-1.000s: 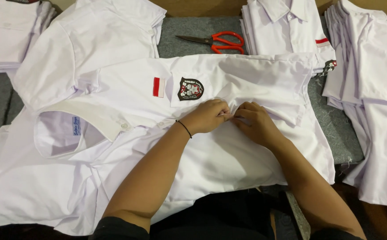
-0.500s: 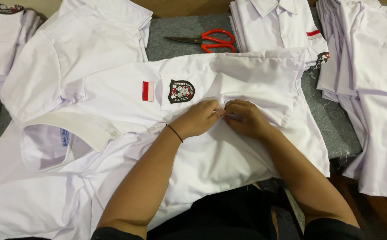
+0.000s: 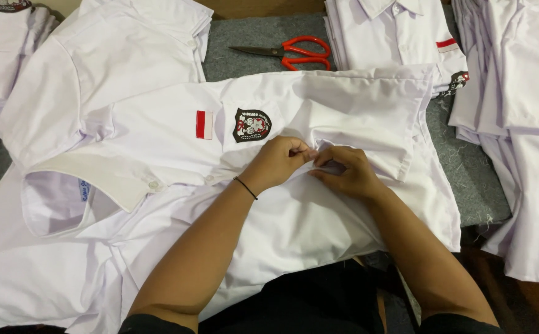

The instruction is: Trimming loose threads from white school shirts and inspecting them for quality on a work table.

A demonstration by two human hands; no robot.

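1. My left hand (image 3: 277, 162) and right hand (image 3: 345, 173) meet at centre frame, fingertips touching, pinched narrow on a fold of the white shirt (image 3: 319, 222) along its button placket. A thin black band (image 3: 245, 187) circles my left wrist.
2. The shirt lies flat across the middle of the frame, collar (image 3: 90, 179) toward the left, with a small light-blue neck label (image 3: 84, 189) showing inside it.
3. Just left of my left hand, on the chest, sits a black shield-shaped badge (image 3: 251, 125) with red and white detail; beside it, further left, a small rectangular patch (image 3: 204, 124), half red, half white.
4. Grey felt-like table cover (image 3: 467, 179) shows at right centre.
5. Upper centre: red-handled scissors (image 3: 294, 53), lying closed on the grey cover.
6. Upper right: a folded white shirt stack (image 3: 387, 37) bearing a like red-and-white patch (image 3: 447, 44).
7. Right edge: loose white shirts (image 3: 517, 93). Upper left: more white shirts (image 3: 127, 49).
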